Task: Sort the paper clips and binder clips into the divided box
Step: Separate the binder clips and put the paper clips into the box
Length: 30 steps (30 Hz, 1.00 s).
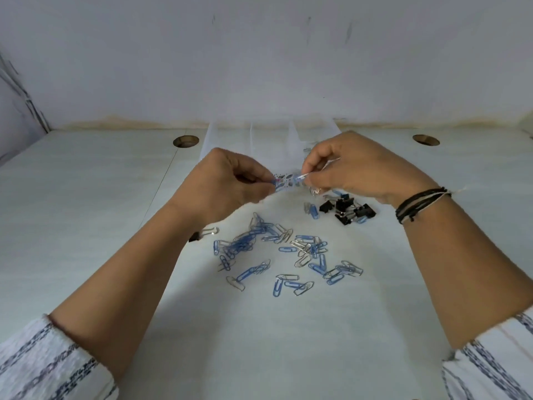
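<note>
Both my hands are raised over the table and pinch a small bunch of tangled paper clips [288,180] between them. My left hand [227,180] grips its left end, my right hand [354,168] its right end. Behind the hands stands the clear divided box [259,137], partly hidden by them. Blue and silver paper clips [282,255] lie scattered on the white table in front of me. A heap of black binder clips [347,210] lies under my right wrist. One lone binder clip [203,233] peeks out beside my left forearm.
The white table [86,226] has two round cable holes, one at the back left [186,140] and one at the back right [426,139]. A white wall rises right behind the box. A black and white thread bracelet circles my right wrist.
</note>
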Each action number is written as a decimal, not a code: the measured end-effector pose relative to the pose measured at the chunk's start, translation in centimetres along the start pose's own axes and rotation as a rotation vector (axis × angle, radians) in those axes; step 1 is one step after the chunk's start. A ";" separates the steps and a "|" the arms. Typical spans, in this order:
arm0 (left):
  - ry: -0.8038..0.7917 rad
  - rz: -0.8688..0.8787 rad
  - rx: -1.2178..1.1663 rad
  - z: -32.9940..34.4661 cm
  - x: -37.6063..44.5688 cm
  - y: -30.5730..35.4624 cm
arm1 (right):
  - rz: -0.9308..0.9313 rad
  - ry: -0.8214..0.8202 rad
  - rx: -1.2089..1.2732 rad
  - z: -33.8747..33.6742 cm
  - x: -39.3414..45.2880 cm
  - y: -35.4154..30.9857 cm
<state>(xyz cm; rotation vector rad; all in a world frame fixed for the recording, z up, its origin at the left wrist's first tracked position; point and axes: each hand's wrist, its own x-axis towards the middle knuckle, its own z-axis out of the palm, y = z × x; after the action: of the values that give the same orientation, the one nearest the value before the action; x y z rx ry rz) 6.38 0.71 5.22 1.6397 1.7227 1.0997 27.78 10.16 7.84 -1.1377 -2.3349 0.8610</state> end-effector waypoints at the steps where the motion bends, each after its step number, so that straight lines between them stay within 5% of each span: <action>1: 0.028 0.018 -0.031 0.1 0.6 0.7 | 0.006 0.055 0.062 -0.7 0.3 0.2; 6: 0.128 0.091 -0.066 1.9 6.1 3.8 | 0.078 0.322 0.302 -2.6 3.1 1.8; 12: 0.080 0.147 0.217 5.2 10.6 4.6 | 0.045 0.471 -0.140 -1.9 5.8 4.0; 17: 0.149 0.232 0.289 3.8 7.2 3.8 | -0.041 0.496 -0.217 -1.2 3.3 2.8; 24: -0.238 0.176 0.484 2.0 0.3 -0.2 | -0.099 -0.177 -0.467 1.7 -0.9 -1.3; 30: -0.535 0.062 0.699 1.5 -0.3 -2.0 | -0.039 -0.496 -0.664 3.9 -1.0 -1.6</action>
<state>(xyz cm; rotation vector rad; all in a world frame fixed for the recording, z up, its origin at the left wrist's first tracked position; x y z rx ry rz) 6.47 0.79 2.69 2.1403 1.7698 0.0083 25.23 7.22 5.99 -1.2045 -3.1879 0.3699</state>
